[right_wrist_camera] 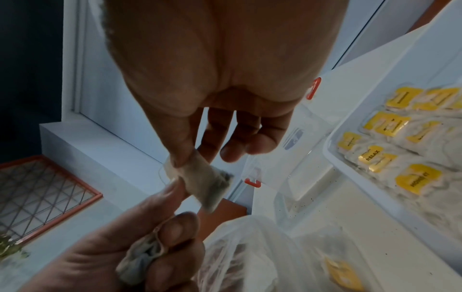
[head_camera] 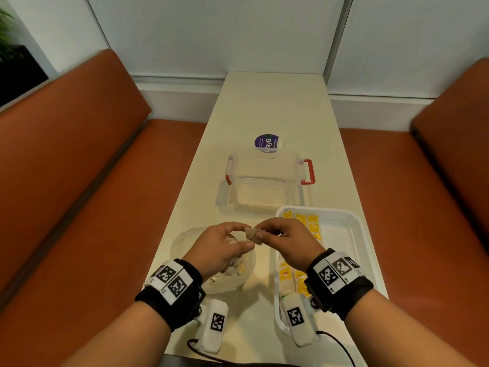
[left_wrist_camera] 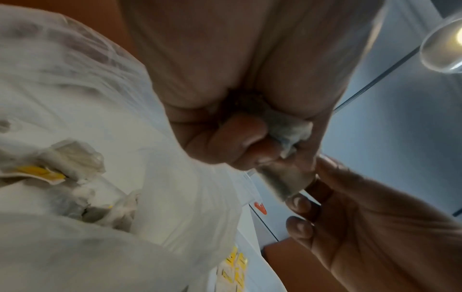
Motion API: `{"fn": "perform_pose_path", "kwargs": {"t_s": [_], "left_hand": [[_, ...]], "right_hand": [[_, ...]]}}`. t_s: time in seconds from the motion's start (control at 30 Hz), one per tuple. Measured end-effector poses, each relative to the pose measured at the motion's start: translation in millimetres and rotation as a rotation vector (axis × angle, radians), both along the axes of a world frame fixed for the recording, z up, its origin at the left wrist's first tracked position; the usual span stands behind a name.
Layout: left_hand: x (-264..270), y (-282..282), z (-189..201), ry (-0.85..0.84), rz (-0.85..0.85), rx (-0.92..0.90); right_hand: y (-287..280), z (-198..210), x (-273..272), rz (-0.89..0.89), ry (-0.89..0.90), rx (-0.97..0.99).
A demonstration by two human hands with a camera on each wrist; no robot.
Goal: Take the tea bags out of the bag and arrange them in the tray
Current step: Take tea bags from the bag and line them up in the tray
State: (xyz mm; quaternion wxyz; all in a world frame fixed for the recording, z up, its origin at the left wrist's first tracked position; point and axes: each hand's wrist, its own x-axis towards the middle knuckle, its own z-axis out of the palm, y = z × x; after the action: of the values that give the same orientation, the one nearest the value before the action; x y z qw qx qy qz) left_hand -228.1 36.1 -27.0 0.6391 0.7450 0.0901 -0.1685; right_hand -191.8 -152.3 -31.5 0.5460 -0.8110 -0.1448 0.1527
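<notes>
Above the table, my right hand [head_camera: 260, 231] pinches a small beige tea bag [head_camera: 252, 235] between thumb and forefinger. In the right wrist view the same tea bag [right_wrist_camera: 203, 181] hangs from that pinch. My left hand [head_camera: 248, 237] touches the tea bag's other end with its fingertips, and its lower fingers curl round a second, crumpled tea bag [left_wrist_camera: 291, 129] against the palm. The thin clear plastic bag [head_camera: 232, 276] lies under the left hand with more tea bags [left_wrist_camera: 72, 158] inside. The white tray [head_camera: 362, 234] stands to the right and holds rows of yellow-tagged tea bags [right_wrist_camera: 390, 154].
An open clear container with red handles [head_camera: 264, 181] stands beyond the hands, and a purple round sticker [head_camera: 267, 143] lies behind it. The narrow white table [head_camera: 264, 102] runs between two orange benches [head_camera: 79, 181]. Cables trail off the near edge.
</notes>
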Motion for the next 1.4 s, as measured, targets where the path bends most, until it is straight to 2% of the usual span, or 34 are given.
{"fn": "perform_pose_path", "kwargs": {"t_s": [0.2,0.5,0.73,0.9,1.07,1.4], "left_hand": [[6,-18,-2,-0.071,-0.018,0.077],[5,-25,-15,-0.037,-0.080,0.057],[-2,-15,-29,0.039,-0.097,0.022],[-5,-15,-32,0.054,-0.097,0.017],[-8,-11,-30,0.054,-0.077,0.018],[-14,-3,-30,0.062,-0.054,0.025]], "right_hand": [[-10,3,1,-0.064,-0.010,0.049],[-55,9,-2,-0.072,-0.017,-0.145],[-110,-27,-11,-0.091,0.145,-0.565],[-119,-63,-17,-0.086,0.278,-0.744],[-117,-86,-22,-0.037,0.379,-0.799],[-111,-94,-21,-0.173,0.379,-0.744]]}}
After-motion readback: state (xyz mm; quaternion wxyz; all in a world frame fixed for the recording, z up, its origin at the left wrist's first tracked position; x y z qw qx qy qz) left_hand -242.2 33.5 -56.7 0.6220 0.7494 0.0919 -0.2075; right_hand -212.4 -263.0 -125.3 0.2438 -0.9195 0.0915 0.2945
